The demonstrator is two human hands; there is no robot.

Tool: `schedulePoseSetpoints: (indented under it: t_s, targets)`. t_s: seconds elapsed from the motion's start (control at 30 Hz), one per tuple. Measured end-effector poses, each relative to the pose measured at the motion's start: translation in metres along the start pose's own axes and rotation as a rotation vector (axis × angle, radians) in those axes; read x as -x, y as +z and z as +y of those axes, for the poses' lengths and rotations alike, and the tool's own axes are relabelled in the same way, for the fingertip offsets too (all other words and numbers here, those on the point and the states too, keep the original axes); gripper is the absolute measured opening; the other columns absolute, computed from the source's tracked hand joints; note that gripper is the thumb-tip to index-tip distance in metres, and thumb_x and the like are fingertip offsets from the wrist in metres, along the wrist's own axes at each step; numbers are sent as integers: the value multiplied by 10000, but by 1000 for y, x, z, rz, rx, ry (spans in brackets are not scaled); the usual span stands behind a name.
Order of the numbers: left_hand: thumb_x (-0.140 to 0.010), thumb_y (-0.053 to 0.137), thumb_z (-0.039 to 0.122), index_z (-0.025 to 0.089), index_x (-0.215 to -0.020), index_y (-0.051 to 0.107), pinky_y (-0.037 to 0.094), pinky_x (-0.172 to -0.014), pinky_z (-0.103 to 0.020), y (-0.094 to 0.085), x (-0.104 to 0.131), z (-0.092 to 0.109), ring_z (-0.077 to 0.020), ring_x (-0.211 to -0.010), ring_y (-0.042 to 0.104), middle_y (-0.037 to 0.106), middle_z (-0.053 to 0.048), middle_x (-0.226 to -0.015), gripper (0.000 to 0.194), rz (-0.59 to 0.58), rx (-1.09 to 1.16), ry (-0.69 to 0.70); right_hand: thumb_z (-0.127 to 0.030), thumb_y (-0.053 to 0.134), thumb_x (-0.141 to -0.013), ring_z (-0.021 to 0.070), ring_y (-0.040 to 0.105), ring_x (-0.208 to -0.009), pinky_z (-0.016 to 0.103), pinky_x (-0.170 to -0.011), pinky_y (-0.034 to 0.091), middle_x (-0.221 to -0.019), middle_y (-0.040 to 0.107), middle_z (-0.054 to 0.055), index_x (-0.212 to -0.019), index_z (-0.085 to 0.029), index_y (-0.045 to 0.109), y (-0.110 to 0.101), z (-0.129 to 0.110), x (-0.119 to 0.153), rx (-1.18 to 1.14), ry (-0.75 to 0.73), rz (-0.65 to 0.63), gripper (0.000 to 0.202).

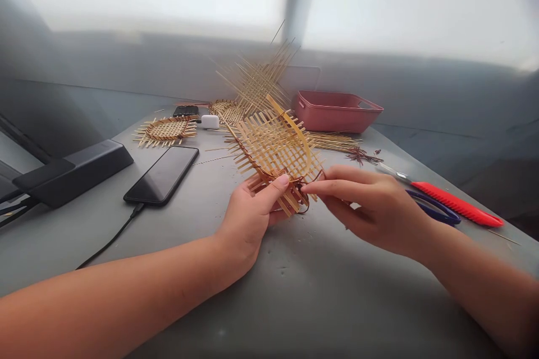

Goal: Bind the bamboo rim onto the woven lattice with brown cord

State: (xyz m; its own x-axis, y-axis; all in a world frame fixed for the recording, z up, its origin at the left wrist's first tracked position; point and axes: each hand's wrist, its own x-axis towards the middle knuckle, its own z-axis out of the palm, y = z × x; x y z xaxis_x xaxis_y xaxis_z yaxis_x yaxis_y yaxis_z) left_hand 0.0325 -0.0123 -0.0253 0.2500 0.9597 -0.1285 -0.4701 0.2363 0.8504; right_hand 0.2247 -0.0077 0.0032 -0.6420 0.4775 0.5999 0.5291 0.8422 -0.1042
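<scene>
A woven bamboo piece (273, 143) with jutting strip ends is held tilted above the table. My left hand (248, 216) grips its lower edge, thumb on top and fingers underneath. A pale curved strip (297, 129) lies along its right side, and brown cord wraps its left and lower edge. At the lower right corner, my right hand (370, 205) pinches the thin brown cord (315, 178) between thumb and index finger. The cord loops below the weave near my left thumb.
A phone (163, 175) and black power strip (76, 171) lie left. Behind are a round woven piece (168, 128), white charger (209, 122), loose weave (261, 81) and pink basket (337, 118). Right are a red-handled knife (457, 202), blue-handled scissors (435, 210) and brown cord scraps (362, 155).
</scene>
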Motion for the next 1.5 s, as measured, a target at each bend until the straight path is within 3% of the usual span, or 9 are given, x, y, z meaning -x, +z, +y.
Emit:
schedulePoseSetpoints:
  t_s: [0.13,0.37,0.53,0.8,1.0,1.2,1.5]
  targets:
    - [-787,756,308,174,-1015,716,545,-885,-354,0,-1,-1,-248,-1066,668,737,-90,-1124,267,-2,19,33,-105,543,-914,139,637,-669,259,-609,532,-818,659,40,-1063,-202,675,10,-7,4,196,-25,69,222]
    - [-775,768,261,168,-888,714,553,-860,-344,4,-1,-5,-192,-934,672,737,-56,-987,156,24,36,43,-114,511,-909,156,578,-605,273,-533,447,-738,615,33,-908,-164,639,23,-15,6,435,23,4,137]
    - [-760,776,274,163,-906,714,545,-857,-350,5,0,-5,-194,-930,664,728,-60,-995,193,24,38,42,-125,504,-928,153,535,-587,270,-549,407,-678,572,14,-829,-183,628,24,-18,4,517,-12,29,168]
    - [-760,772,249,165,-905,696,538,-859,-335,3,-2,-2,-198,-939,677,737,-57,-990,184,78,120,32,-106,531,-913,135,479,-552,259,-544,399,-625,537,-5,-738,-205,604,21,-17,3,522,-75,96,214]
    - [-800,746,246,160,-905,672,552,-804,-299,1,-5,1,-175,-871,685,722,-49,-942,154,87,162,22,-98,556,-883,135,509,-573,258,-572,441,-646,560,1,-784,-192,615,19,-15,5,489,-103,123,148]
    - [-819,732,273,170,-929,655,559,-718,-276,1,-7,4,-141,-742,683,726,-44,-930,170,132,194,-8,-92,560,-843,131,498,-558,261,-555,443,-654,583,3,-771,-192,618,17,-11,7,473,-57,123,136]
    - [-861,682,291,181,-967,652,603,-701,-310,0,-5,5,-178,-760,719,738,-51,-956,156,130,202,-33,-197,589,-888,130,520,-538,272,-523,439,-638,589,17,-777,-149,693,9,-10,6,306,37,68,159]
